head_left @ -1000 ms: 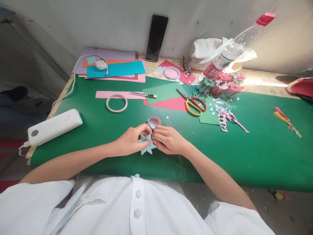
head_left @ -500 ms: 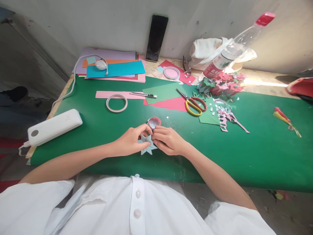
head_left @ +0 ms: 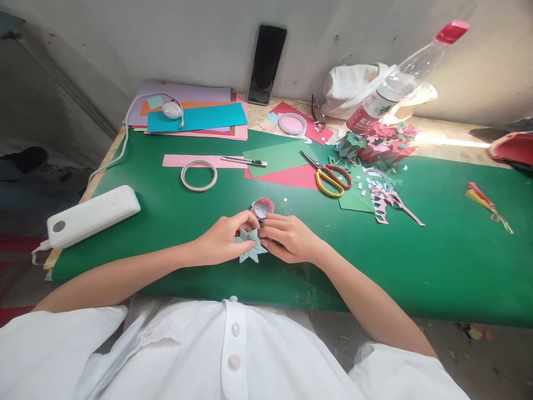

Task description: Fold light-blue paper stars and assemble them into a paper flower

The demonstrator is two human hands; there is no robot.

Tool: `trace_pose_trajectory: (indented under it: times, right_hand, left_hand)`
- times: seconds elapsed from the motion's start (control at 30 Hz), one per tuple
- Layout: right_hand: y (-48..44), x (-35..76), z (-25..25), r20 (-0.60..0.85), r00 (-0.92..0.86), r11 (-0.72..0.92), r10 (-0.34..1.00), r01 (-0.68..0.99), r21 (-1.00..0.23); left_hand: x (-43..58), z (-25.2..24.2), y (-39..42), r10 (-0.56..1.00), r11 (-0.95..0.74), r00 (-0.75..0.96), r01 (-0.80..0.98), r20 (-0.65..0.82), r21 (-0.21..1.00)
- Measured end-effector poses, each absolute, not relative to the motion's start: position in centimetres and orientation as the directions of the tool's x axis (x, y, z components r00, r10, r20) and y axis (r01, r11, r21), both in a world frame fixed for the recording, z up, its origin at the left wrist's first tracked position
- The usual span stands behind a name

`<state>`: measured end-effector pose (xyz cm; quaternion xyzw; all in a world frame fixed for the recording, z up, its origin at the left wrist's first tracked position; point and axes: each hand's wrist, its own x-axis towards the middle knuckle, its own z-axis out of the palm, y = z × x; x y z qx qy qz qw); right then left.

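Observation:
A pale blue paper flower (head_left: 249,251) with pointed petals is held between my hands near the front of the green table. My left hand (head_left: 227,240) is closed on it, with the thumb lying over its petals and the fingers behind. At its right edge, my right hand (head_left: 289,239) pinches the same flower; the fingertips are partly hidden. Just beyond the fingers sits a small round paper flower (head_left: 263,208), pink at the rim and pale inside.
Scissors (head_left: 328,179), a utility knife (head_left: 245,161) and a tape roll (head_left: 199,175) lie ahead. A white power bank (head_left: 94,216) stands left. Coloured sheets (head_left: 195,118), a phone (head_left: 266,65), a bottle (head_left: 381,97) and finished paper flowers (head_left: 385,143) are at the back.

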<state>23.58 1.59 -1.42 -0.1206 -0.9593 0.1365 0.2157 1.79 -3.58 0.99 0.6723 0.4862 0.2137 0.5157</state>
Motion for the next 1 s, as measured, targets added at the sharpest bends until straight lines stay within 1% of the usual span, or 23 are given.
trace_pose_trajectory:
  times: [0.2, 0.33, 0.47, 0.57, 0.63, 0.8, 0.87, 0.93, 1.0]
  right_hand:
    - [1.7, 23.9, -1.2, 0.381, -0.882, 0.958, 0.276, 0.221, -0.181]
    - [1.6, 23.8, -1.2, 0.394, -0.872, 0.956, 0.290, 0.248, -0.156]
    - [1.1, 23.4, -1.1, 0.414, -0.849, 0.945, 0.327, 0.287, -0.156]
    - [0.7, 23.1, -1.1, 0.446, -0.826, 0.939, 0.343, 0.291, -0.184]
    - [0.5, 22.9, -1.2, 0.453, -0.812, 0.929, 0.368, 0.295, -0.226]
    - [0.0, 22.8, -1.1, 0.368, -0.800, 0.860, 0.473, 0.329, -0.390]
    - [-0.1, 22.7, -1.2, 0.361, -0.788, 0.834, 0.499, 0.324, -0.446]
    - [-0.3, 22.6, -1.3, 0.382, -0.767, 0.822, 0.516, 0.319, -0.472]
    - [-0.4, 22.4, -1.6, 0.408, -0.747, 0.824, 0.525, 0.327, -0.463]
  left_hand:
    - [1.9, 0.9, -3.6, 0.879, 0.004, 0.433, 0.411, -0.198, 0.912]
    - [1.9, 0.9, -3.6, 0.886, -0.014, 0.431, 0.397, -0.173, 0.918]
    - [2.0, 0.8, -3.5, 0.890, 0.011, 0.410, 0.420, -0.200, 0.908]
    - [1.9, 0.6, -3.6, 0.886, 0.029, 0.404, 0.439, -0.227, 0.898]
    - [1.9, 0.5, -3.6, 0.884, 0.033, 0.405, 0.442, -0.232, 0.896]
    - [1.9, 0.5, -3.6, 0.883, 0.041, 0.402, 0.449, -0.243, 0.893]
    - [1.9, 0.5, -3.5, 0.883, 0.038, 0.400, 0.459, -0.245, 0.888]
    - [1.9, 0.4, -3.5, 0.887, 0.030, 0.394, 0.474, -0.242, 0.880]
    - [1.8, 0.4, -3.4, 0.892, 0.017, 0.388, 0.486, -0.233, 0.874]
